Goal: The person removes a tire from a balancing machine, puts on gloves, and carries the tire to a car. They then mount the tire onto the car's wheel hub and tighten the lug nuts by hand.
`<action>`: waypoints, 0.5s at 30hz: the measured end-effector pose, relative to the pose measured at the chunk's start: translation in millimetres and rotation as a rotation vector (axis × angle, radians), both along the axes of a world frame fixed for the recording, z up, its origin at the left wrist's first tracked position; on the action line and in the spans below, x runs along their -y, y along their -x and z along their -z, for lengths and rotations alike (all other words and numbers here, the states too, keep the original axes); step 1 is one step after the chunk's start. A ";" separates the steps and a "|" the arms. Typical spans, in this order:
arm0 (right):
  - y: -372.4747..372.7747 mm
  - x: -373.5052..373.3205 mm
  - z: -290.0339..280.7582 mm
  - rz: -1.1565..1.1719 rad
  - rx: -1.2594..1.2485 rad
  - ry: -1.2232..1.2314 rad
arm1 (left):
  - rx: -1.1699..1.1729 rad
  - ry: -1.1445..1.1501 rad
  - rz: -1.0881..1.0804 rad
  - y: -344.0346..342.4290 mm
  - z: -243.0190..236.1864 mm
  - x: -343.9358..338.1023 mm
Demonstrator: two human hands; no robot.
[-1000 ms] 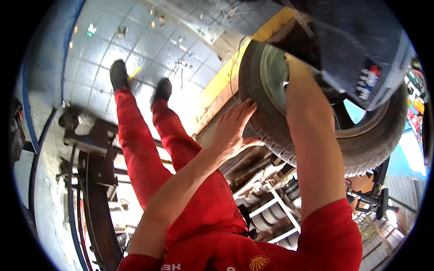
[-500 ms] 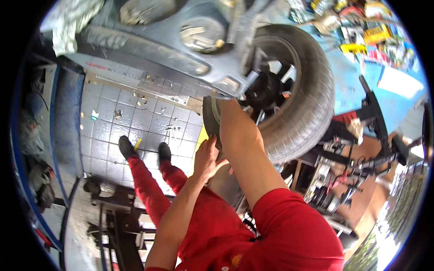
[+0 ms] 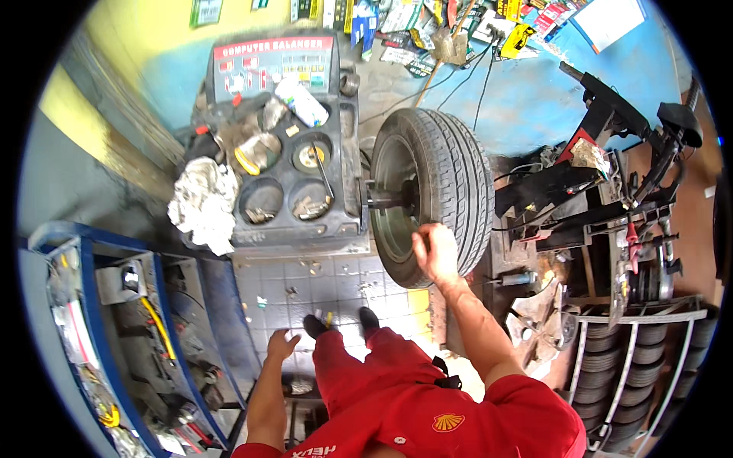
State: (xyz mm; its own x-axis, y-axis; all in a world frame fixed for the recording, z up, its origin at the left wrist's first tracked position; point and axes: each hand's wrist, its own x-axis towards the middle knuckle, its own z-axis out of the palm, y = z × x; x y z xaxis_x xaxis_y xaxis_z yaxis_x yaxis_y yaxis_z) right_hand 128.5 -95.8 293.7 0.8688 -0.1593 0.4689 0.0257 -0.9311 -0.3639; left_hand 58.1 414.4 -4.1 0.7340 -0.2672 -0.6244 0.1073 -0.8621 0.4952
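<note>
A car wheel [image 3: 467, 191] with a grooved black tyre and a grey rim is mounted upright on the shaft [image 3: 385, 198] of a wheel balancer [image 3: 347, 229]. My right hand [image 3: 437, 256] is at the near part of the tyre, its fingers curled against the edge between sidewall and tread. My left hand [image 3: 282, 345] hangs free low at the left, fingers apart and holding nothing. On the balancer's top are round trays with small pieces, a crumpled pale cloth [image 3: 205, 202], a white bottle [image 3: 302, 103] and a thin rod-like tool [image 3: 324, 174].
A blue-framed shelf [image 3: 149, 328] with tools stands at the left. To the right are a black machine arm [image 3: 595, 114] and a rack [image 3: 641, 317] of tyres. Many colourful packets [image 3: 412, 38] hang at the back wall. Grey tiles [image 3: 282, 278] cover the floor.
My view has swung left and back from the wheel. My left hand has left the tyre and dropped to the left. My right hand has come from beside the rim to the tyre's near edge.
</note>
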 end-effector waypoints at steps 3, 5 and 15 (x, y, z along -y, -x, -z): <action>-9.3 5.2 9.0 0.053 0.039 0.091 | -0.114 -0.211 -0.132 11.8 -36.6 -78.4; -24.0 -0.2 8.0 0.057 0.113 0.086 | -0.063 -0.275 -0.184 36.5 -31.6 -135.6; -221.7 45.8 -62.7 0.130 -0.237 -0.083 | -0.213 -0.114 -0.399 39.1 -69.6 -82.1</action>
